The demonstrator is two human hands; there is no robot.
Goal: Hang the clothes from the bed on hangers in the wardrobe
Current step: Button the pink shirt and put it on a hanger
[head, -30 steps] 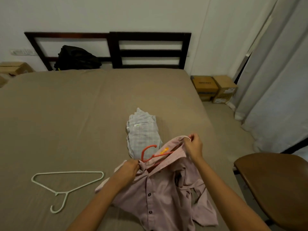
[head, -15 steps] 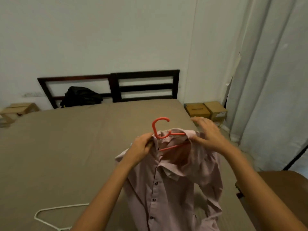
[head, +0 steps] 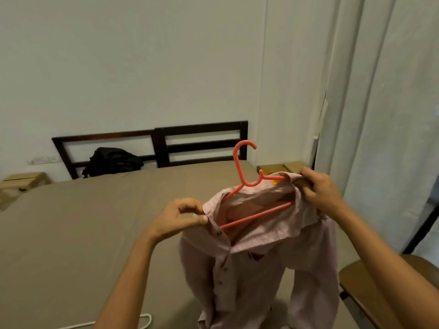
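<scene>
1. Centre frame: left hand [head: 180,217] pinches the pale pink buttoned shirt [head: 249,257] at its front edge, and right hand [head: 318,191] grips its collar.
2. Square both shoulders on the coral plastic hanger [head: 256,215] inside it, hook free.

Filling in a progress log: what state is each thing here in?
orange hanger: hook up, body inside the pink shirt.
pink shirt: held up over the bed, hanging crumpled.
left hand: pinches the pink shirt's front edge.
right hand: grips its collar.
white hanger: lying bare on the bed.
</scene>
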